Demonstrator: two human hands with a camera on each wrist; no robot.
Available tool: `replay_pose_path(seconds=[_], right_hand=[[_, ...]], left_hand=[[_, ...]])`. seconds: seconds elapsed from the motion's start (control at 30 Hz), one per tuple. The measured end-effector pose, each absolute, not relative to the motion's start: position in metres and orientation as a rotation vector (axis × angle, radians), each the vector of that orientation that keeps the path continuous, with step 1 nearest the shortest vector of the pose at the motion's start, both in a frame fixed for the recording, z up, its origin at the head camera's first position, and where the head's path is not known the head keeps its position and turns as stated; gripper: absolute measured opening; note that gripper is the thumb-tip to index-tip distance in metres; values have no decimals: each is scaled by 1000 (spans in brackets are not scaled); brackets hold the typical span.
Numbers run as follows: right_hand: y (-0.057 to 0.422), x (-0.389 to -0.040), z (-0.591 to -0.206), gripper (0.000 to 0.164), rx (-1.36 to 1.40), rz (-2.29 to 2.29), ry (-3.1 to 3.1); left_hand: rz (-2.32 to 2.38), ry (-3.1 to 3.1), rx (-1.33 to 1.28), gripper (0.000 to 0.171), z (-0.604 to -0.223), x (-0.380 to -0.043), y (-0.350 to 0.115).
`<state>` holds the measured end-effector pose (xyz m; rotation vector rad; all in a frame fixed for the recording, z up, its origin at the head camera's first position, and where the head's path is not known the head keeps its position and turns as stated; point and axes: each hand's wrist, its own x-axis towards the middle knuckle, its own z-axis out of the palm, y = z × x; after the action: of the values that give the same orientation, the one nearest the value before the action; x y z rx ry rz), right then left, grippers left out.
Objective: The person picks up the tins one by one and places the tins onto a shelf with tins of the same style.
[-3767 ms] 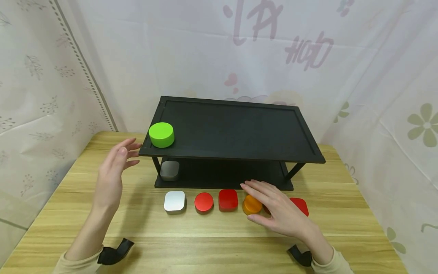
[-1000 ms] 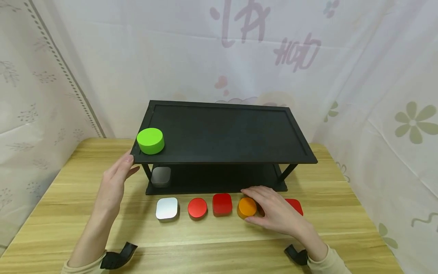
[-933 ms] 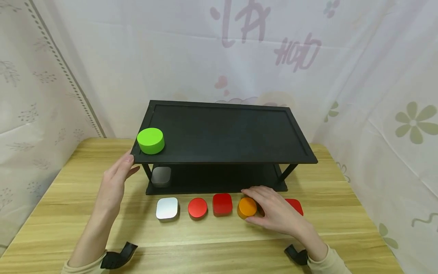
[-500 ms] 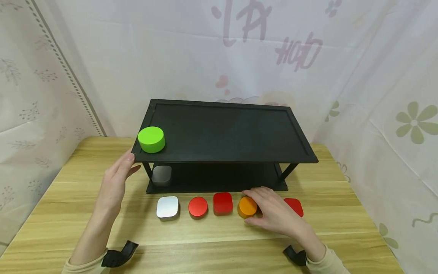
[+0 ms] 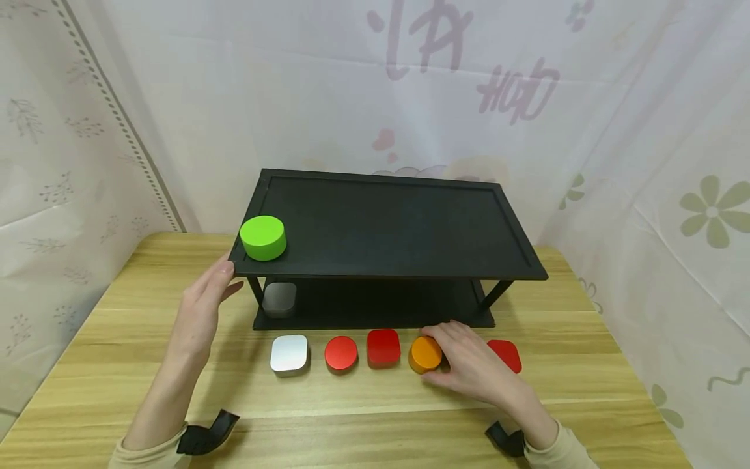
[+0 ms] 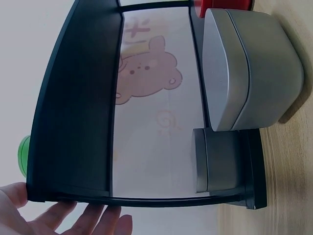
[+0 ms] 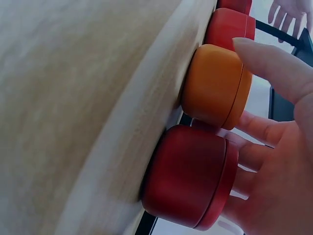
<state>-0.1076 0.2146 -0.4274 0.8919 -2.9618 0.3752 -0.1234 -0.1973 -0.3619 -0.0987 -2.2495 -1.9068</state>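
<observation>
Currently, the orange tin [image 5: 425, 355] stands upright on the desk [image 5: 351, 423], lid uppermost, in the row of tins before the shelf. The right hand [image 5: 474, 363] has its curled fingers and thumb around it: the index finger at its 12 o'clock side, the thumb at its 6 o'clock side. Firmness of the hold cannot be told.

Just beside it at 3 o'clock stands a dark red tin [image 7: 188, 176], concealed by the hand in the head view but clear in the right wrist view. A red square tin [image 5: 505, 355] lies beyond at 3 o'clock. At 9 o'clock, just apart, is a second red square tin [image 5: 383, 348], followed outward by a red round tin [image 5: 341, 354] and a silver square tin [image 5: 290, 355].

The black two-tier shelf [image 5: 392, 225] stands between 11 and 12 o'clock. Its upper tier bears a green round tin [image 5: 263, 238], at 10 o'clock; its lower tier bears a grey square tin [image 5: 279, 299], between 9 and 10.

The left hand [image 5: 199, 312], also between 9 and 10 o'clock, has loosely extended fingers touching the shelf's left end, the thumb at the near corner of the upper tier; it has hold of no tin.

At 12 o'clock, behind the shelf, hangs a pale printed cloth [image 5: 328, 85].
</observation>
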Motion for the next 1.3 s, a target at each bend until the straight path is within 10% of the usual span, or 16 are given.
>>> replay_pose_path(seconds=[1.3], right_hand=[[215, -106, -424, 57, 804, 405, -2984]], left_hand=[[-1888, -2265, -126, 49, -364, -123, -198]])
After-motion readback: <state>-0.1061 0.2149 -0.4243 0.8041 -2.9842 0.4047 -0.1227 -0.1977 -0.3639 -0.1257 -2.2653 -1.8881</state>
